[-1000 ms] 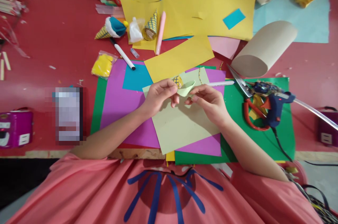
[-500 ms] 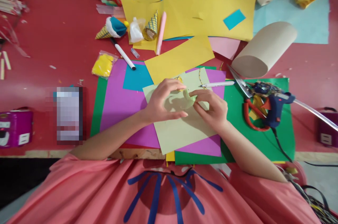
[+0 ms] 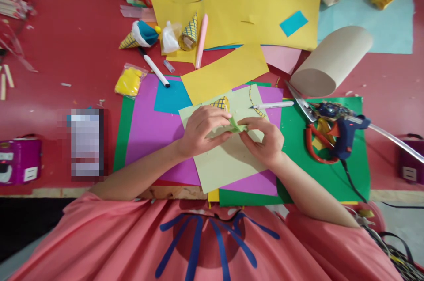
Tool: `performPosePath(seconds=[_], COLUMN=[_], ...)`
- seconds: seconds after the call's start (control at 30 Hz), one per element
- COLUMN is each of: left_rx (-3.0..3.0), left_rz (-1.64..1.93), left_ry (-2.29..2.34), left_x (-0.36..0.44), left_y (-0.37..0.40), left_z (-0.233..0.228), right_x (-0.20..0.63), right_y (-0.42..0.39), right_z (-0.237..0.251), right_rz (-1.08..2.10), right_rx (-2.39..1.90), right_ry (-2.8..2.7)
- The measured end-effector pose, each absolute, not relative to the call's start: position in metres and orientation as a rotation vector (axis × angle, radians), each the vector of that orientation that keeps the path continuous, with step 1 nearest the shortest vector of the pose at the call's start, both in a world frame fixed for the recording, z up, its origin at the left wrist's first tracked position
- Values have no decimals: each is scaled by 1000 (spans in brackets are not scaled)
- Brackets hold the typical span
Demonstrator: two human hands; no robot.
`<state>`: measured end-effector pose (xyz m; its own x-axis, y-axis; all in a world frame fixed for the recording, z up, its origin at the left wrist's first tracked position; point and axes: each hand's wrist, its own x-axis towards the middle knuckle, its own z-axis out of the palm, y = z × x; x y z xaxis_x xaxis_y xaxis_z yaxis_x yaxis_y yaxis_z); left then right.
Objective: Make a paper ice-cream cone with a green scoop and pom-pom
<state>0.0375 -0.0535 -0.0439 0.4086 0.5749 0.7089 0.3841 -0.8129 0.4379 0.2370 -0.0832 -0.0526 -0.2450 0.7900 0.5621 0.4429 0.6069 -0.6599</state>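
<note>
table: red, strewn with coloured paper | glue gun and scissors on green sheet | left hand, right hand: each grip pinching green paper scrap

Craft workspace, red table strewn with coloured paper sheets across the upper centre, glue gun and scissors at right, marker and small paper cones at upper left, cardboard roll at upper right

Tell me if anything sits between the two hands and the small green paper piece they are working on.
Nothing visible does. The left hand and right hand both already pinch the small green paper piece directly, above the pale green sheet. The white pen lies beyond, clear of them.
</note>
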Motion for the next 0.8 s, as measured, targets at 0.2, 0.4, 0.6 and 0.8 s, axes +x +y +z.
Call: performPosePath(seconds=[0.2, 0.4, 0.6, 0.8], left_rx=[2513, 2507, 2460, 2246], left_rz=[1270, 1288, 1286, 1265], left_ry=[897, 773, 761, 783], left_x=[38, 40, 42, 42], left_y=[-53, -53, -57, -53], left_z=[-48, -49, -46, -44], right_x=[235, 235, 237, 238], right_y=[-85, -83, -84, -81], right_z=[-51, -50, -53, -51], right_rz=[431, 441, 442, 526], right_rx=[-1034, -960, -1018, -999], right_ry=[-1891, -1877, -1885, -1906])
